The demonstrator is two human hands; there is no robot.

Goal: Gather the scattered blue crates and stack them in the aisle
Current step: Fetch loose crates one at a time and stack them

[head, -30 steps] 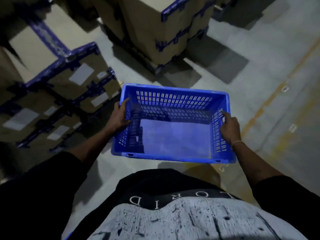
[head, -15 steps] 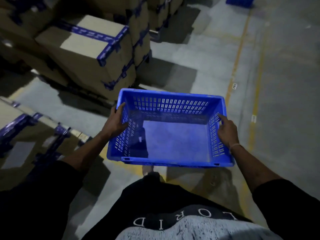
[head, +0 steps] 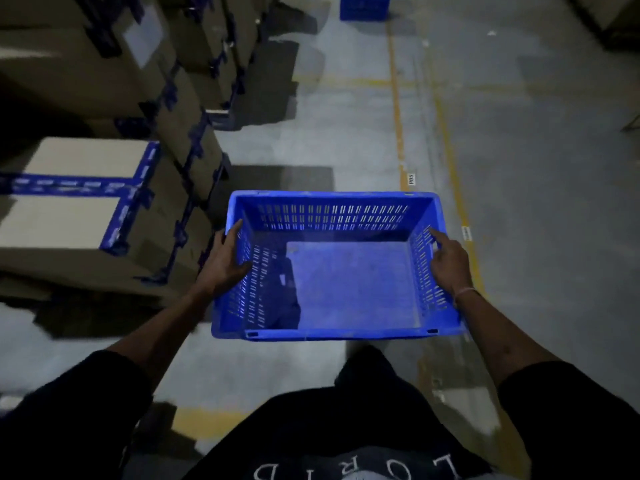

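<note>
I carry an empty blue slatted crate (head: 349,282) level in front of my waist, above the floor. My left hand (head: 225,261) grips its left wall, thumb over the rim. My right hand (head: 446,263) grips the right wall, with the index finger lying along the inside of the slats. Far ahead down the aisle, at the top edge of the view, stands a stack of blue crates (head: 363,6), partly cut off.
Cardboard boxes with blue tape (head: 79,202) are stacked in rows along the left side of the aisle. Yellow floor lines (head: 398,109) run forward on the grey concrete. More boxes sit dimly at the top right corner (head: 620,19).
The view has swung from the boxes to straight down the aisle, and the far stack of blue crates has come into sight. Both hands keep the same grip on the crate.
</note>
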